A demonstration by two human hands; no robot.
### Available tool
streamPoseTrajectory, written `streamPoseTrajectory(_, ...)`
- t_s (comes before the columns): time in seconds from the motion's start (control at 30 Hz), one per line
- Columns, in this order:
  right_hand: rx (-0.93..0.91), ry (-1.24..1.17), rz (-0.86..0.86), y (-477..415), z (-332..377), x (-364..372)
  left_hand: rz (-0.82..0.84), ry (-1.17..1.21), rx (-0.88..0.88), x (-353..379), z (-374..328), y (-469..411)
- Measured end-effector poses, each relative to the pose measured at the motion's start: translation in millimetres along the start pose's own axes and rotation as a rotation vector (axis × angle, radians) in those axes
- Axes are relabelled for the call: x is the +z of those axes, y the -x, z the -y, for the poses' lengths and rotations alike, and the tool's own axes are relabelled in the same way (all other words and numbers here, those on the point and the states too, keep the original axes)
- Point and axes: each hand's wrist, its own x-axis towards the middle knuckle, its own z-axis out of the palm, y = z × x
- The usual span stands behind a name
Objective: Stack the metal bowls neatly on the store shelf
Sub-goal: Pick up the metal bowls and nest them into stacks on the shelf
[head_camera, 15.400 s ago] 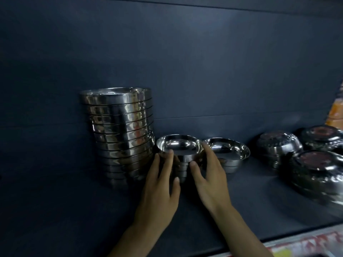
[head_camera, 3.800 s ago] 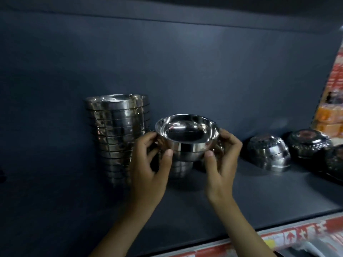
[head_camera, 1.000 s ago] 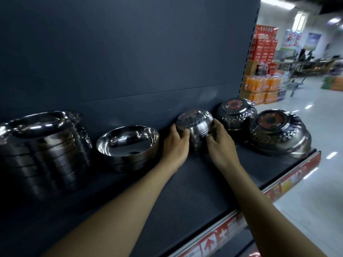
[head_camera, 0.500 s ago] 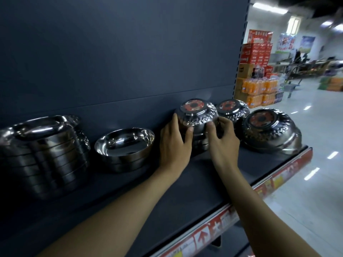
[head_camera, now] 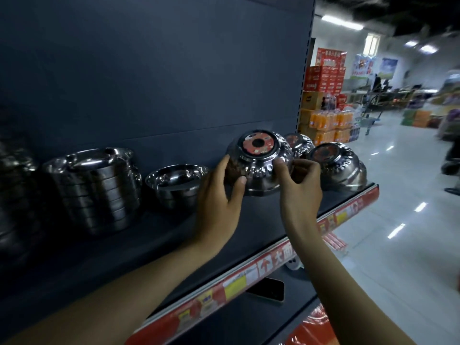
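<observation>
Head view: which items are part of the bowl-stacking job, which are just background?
Job:
- left hand and right hand, both gripping the upside-down patterned bowl
- upright bowl stack
- tall bowl stack
- two more upside-down bowls
- shelf

Background:
- orange drink packs
- red cartons
- price strip

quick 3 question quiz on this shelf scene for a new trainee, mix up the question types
1. True or false: the held bowl is upside down, its red sticker facing up.
2. Which hands touch that bowl? A) left hand only B) right hand only C) both
3. Fill in: the tall stack stands to the ____ of the short stack, as the camera sees it.

Key
1. True
2. C: left fingers on its left side, right fingers on its right side.
3. Left
</observation>
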Motion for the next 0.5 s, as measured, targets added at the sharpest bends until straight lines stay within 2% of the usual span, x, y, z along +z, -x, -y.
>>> streamPoseTrajectory(0.27, -0.07, -0.155, 0.223, 75.4, 13.8, 14.9, -0.096, 0.106, -0.027, -105.4, 5.4, 49.3)
streamPoseTrajectory(0.5, -0.199, -0.121, 0.409, 109.0, -1.4, 49.6, -0.246, 0.305, -0.175, -151.6, 21.7, 60.0)
